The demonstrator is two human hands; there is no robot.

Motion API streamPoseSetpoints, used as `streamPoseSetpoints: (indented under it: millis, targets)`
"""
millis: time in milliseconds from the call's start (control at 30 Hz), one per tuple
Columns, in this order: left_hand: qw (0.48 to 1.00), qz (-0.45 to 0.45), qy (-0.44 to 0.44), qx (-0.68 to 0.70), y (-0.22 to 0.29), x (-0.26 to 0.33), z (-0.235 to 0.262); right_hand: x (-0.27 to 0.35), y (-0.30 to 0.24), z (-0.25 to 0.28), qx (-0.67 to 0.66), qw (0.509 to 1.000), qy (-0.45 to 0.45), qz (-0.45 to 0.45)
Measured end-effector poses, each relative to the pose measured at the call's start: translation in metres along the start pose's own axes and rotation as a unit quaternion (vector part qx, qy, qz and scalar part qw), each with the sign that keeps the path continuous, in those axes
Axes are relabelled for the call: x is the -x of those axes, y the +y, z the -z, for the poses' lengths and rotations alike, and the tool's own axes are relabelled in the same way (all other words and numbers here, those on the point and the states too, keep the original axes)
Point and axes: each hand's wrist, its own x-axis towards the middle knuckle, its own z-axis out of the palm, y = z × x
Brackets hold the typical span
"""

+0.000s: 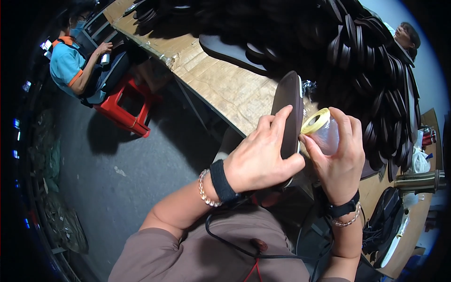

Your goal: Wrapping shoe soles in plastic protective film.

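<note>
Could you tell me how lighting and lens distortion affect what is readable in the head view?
Head view: the fisheye bends the table edge and blacks out the corners; the dark insole pile loses detail in shadow; the left hand, the dark insole it holds and the right hand with the yellow label roll are evenly lit and sharp.

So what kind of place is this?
Probably a shoe workshop. A big heap of dark soles covers the long workbench, and the left hand holds one sole.
</note>
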Motion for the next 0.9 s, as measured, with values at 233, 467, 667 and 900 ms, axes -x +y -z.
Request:
streamPoseSetpoints:
  millis: [233, 467, 667, 900]
  targets:
    - [0.987, 0.108, -0.108, -0.057, 0.009, -0.029, 0.030, -0.006, 0.005, -0.001, -0.029, 0.999, -0.022, -0.003]
    - [0.997, 0.045, -0.050, -0.023, -0.014, -0.031, 0.012, -0.004, 0.019, -0.009, -0.069, 0.995, -0.074, 0.004]
    - [0.990, 0.071, -0.115, 0.048, -0.016, -0.032, 0.016, -0.006, 0.021, -0.002, -0.099, 0.992, -0.074, 0.009]
    - [0.984, 0.009, -0.134, 0.113, 0.003, 0.016, 0.006, 0.006, 0.016, 0.036, -0.147, 0.977, -0.154, 0.031]
